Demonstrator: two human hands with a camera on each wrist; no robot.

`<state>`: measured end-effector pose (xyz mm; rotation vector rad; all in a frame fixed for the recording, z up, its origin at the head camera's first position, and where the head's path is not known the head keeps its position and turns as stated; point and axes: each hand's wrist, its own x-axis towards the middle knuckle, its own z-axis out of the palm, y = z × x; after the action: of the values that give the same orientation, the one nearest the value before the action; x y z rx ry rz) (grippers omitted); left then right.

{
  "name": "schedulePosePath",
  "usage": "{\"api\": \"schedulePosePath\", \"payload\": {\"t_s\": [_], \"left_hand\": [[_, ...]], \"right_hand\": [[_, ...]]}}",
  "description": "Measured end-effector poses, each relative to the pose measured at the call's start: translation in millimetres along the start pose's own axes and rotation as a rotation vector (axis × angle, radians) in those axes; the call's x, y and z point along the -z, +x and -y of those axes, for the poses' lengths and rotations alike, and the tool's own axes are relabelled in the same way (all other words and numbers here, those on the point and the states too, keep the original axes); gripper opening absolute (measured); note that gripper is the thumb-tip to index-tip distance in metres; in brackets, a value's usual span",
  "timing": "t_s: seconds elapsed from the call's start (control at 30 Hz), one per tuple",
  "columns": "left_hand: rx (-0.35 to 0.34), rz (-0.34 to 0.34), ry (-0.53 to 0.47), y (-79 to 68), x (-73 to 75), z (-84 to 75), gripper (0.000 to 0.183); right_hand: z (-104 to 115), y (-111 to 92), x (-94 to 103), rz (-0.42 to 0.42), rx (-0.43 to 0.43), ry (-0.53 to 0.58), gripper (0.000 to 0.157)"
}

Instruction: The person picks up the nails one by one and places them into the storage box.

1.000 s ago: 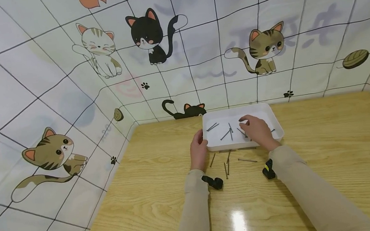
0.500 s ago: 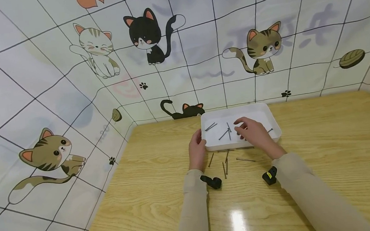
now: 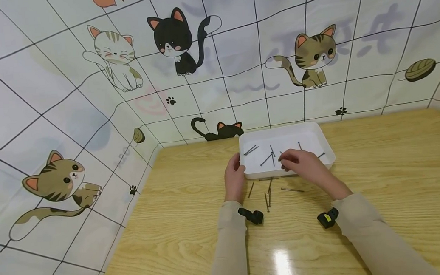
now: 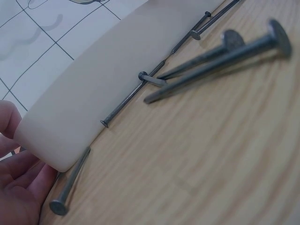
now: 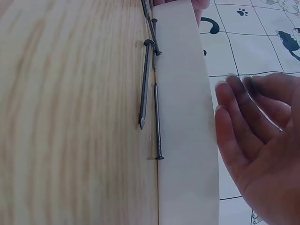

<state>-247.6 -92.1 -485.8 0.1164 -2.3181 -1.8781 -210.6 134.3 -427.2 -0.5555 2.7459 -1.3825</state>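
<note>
A white tray stands on the table, with several iron nails lying loose inside it. My left hand grips the tray's near left corner; in the left wrist view its thumb lies over the rim and the other fingers are below, against the wall. Over the near part of the tray hovers my right hand. Its fingers are loosely bent, and I see nothing held between them in the right wrist view. The hand hides part of the tray floor.
More nails lie on the wooden table before the tray, including one lying sideways. Some rest along the base of the near wall. Behind the table hangs a wall covering with printed cats and grid lines.
My right hand has drawn a little nearer to me over the tray, and its wrist has shifted right. A nail behind it now shows. The left hand keeps its grip on the corner.
</note>
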Motion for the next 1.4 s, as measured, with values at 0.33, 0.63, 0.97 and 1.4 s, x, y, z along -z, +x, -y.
{"api": "schedulePosePath", "payload": {"t_s": [0.33, 0.63, 0.97, 1.4], "left_hand": [[0.001, 0.033, -0.015, -6.5, 3.9, -12.9, 0.047], [-0.015, 0.068, -0.052, -16.8, 6.7, -29.2, 0.047], [-0.018, 0.045, -0.048, -1.8, 2.4, -2.3, 0.047], [-0.012, 0.037, -0.03, -1.8, 1.8, -1.8, 0.047]], "right_hand": [[1, -6, 0.5, 0.083, 0.064, -0.118, 0.032], [5, -12, 8.4, 0.151, 0.086, -0.203, 0.031], [2, -15, 18.4, 0.263, 0.03, -0.233, 0.033], [3, -16, 6.5, 0.283, 0.085, -0.42, 0.028]]}}
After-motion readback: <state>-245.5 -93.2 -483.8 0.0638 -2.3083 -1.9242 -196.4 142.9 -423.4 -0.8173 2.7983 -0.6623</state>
